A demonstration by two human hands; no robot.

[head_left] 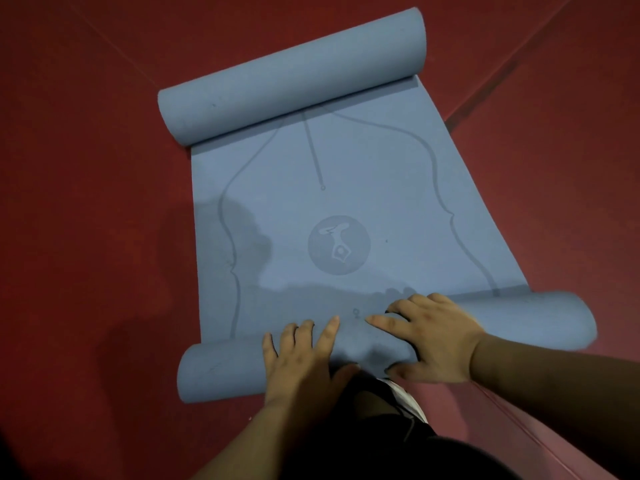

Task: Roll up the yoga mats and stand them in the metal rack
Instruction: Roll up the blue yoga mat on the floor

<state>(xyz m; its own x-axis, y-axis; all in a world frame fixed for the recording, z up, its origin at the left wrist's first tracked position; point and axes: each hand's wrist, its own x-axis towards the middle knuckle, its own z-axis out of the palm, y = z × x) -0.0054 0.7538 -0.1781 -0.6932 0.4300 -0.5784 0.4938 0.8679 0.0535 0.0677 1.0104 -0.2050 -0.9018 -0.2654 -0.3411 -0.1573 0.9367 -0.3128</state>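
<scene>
Yoga mat (346,202), a blue one, lies on the red floor (86,168) right in front of the person. The head camera looks down on it, and both ends are curled up. The far roll (294,77) sits at the top of the view, fat and round. The near roll (221,372) is close to the person, and both hands are on top of it. Between the two rolls the mat lies flat, with a round picture (339,244) in the middle and thin wavy lines down each side.

The left hand (304,362) rests on the near roll with its fingers (327,332) laid out long and a little apart. The right hand (436,337) presses on the roll just beside it, fingers spread wide, thumb down on the near side. Neither hand pinches anything; they lie flat and push.

I think the rolling has begun but is far from done. A big flat part is left to roll. The far end is curled too, so it may need flattening to make one neat roll. No metal rack shows here, and no other mats, so standing the mat up is yet to come.
</scene>
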